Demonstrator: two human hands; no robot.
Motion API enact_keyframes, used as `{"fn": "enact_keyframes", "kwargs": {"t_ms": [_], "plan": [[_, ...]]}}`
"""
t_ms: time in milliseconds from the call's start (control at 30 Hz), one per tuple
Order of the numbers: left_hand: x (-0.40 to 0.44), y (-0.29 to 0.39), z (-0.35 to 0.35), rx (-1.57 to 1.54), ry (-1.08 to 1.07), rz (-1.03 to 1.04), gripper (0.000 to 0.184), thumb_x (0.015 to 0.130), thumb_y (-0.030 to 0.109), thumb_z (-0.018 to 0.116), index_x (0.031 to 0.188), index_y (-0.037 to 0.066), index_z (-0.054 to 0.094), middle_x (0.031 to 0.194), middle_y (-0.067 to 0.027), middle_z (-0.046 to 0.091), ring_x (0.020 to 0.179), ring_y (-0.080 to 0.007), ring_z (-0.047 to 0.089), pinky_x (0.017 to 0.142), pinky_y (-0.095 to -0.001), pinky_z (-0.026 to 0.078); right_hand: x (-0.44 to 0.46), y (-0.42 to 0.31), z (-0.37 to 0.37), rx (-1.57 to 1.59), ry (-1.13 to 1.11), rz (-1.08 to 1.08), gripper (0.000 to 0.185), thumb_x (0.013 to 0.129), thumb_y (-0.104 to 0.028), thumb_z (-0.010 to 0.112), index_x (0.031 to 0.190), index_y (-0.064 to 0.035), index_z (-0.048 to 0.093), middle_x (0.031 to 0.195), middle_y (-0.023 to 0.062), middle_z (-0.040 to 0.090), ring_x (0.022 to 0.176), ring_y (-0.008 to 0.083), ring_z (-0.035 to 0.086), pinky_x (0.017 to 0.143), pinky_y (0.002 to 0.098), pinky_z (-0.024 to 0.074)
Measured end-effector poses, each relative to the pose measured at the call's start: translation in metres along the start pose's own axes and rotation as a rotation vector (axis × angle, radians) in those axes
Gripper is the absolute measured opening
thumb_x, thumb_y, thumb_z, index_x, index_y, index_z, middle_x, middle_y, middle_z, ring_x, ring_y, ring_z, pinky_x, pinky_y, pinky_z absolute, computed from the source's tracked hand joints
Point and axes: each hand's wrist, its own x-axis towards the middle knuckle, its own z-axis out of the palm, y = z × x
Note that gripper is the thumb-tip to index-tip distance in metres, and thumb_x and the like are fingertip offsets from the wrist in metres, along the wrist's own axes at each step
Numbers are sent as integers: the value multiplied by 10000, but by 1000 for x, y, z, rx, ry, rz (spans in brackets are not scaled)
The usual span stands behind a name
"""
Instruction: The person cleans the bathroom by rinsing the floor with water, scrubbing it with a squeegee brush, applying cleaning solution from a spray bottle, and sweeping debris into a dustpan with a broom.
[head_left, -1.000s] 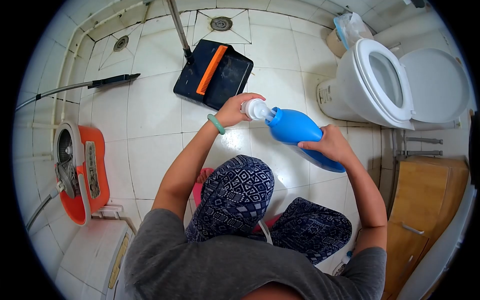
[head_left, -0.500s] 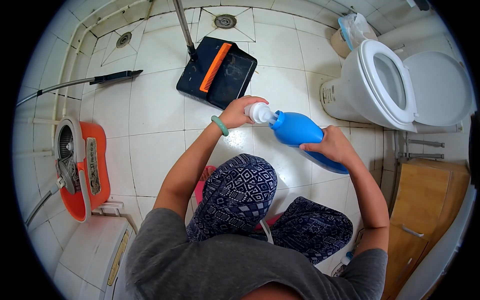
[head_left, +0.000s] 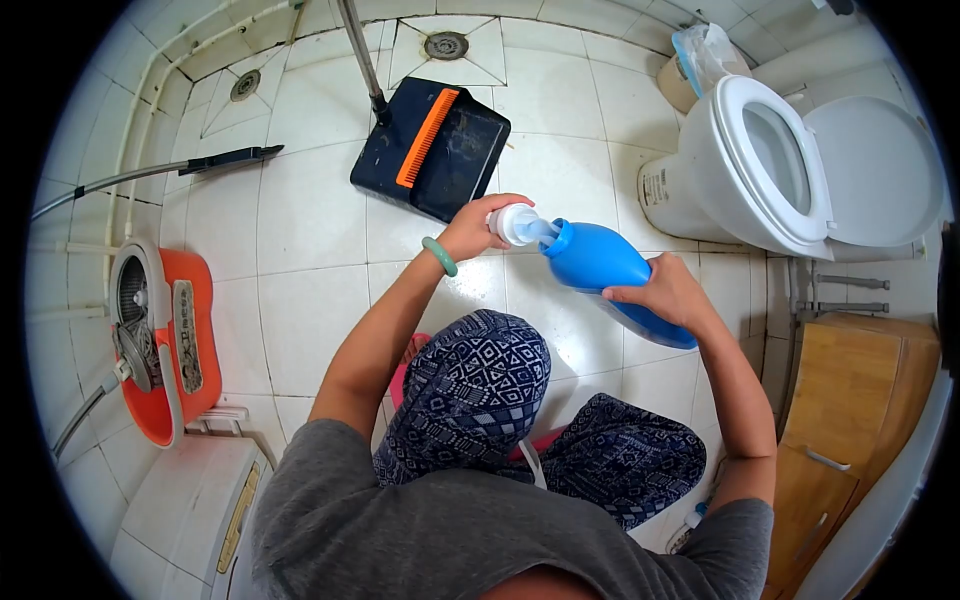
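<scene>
My left hand point(head_left: 477, 230), with a green bangle point(head_left: 440, 256) at its wrist, is closed around a white bottle cap point(head_left: 509, 224). My right hand point(head_left: 672, 294) grips a large blue bottle point(head_left: 598, 260) lying tilted, its open neck turned toward the cap. Pale translucent liquid point(head_left: 543, 231) spans the gap from the bottle mouth into the cap. Cap and bottle neck are close but apart. Both are held above the tiled floor, in front of my patterned knees.
A black dustpan point(head_left: 455, 170) with an orange comb edge stands beyond my left hand. A broom point(head_left: 230, 158) and an orange mop bucket point(head_left: 190, 290) are at left. To the right are a toilet point(head_left: 735, 190), a bin point(head_left: 680, 85) and a wooden cabinet point(head_left: 840, 400).
The stream between bottle and cap looks thicker and longer. The cap has shifted very slightly left, away from the bottle mouth. Both hands keep their hold.
</scene>
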Motion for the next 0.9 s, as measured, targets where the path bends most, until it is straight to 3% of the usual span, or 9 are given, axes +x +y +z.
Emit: {"fn": "enact_keyframes", "kwargs": {"t_ms": [200,467,533,567,633,667,733,800,900], "plan": [[-1,5,6,-195,37,-75,645,551,-138,658,1136,93,518,1090,-8,531,1042,-142,485,908,-291,405,-5,23,15,202,45,-10,531,560,-471,720,662,42,628,572,159,587,503,222,575,545,330,467],[-4,18,14,-294,187,-9,714,529,-124,675,1190,42,462,1164,-27,494,1046,-140,484,914,-285,400,-23,88,30,388,62,-8,515,546,-468,737,699,13,635,590,122,597,542,193,575,560,292,458],[-7,5,8,-291,186,-17,683,584,-66,675,1215,24,431,1157,-43,495,1039,-148,493,894,-276,403,-38,129,50,533,174,-35,416,554,-365,763,705,2,638,617,98,601,560,152,559,561,262,439],[-12,15,11,-274,204,-31,654,622,-39,666,1224,18,420,1145,-54,501,1031,-148,498,890,-275,399,-48,148,63,554,226,25,416,554,-365,763,705,2,638,617,98,601,560,152,559,561,262,439],[-19,8,6,-228,247,-28,643,647,-47,654,1236,15,401,1139,-65,504,1025,-156,502,886,-275,403,-68,187,85,965,242,184,262,578,-203,759,708,-13,633,624,61,585,545,121,522,531,247,410],[-23,6,4,-242,283,-46,635,659,-53,646,1239,13,395,1139,-69,503,1023,-159,503,884,-275,406,-80,204,95,981,272,210,262,578,-203,759,708,-13,633,624,61,585,545,121,522,531,247,410],[-31,-3,-6,-198,338,-68,583,711,-59,612,1244,26,393,1135,-73,511,1027,-174,507,889,-279,407,-99,228,115,1242,524,363,161,594,-80,725,695,-21,614,611,33,557,532,102,492,499,239,380],[-37,-7,-17,-149,379,-102,569,717,-50,614,1237,28,396,1127,-75,513,1024,-183,511,887,-284,414,-118,262,141,1309,617,408,138,619,-69,695,683,-10,588,586,31,535,524,108,485,493,248,376],[-42,4,-19,-113,450,-138,534,717,-49,615,1207,7,410,1120,-86,509,1009,-184,513,880,-283,416,-143,311,173,1420,1083,564,109,629,-42,666,667,-7,570,590,29,529,525,114,479,498,247,373]]}}
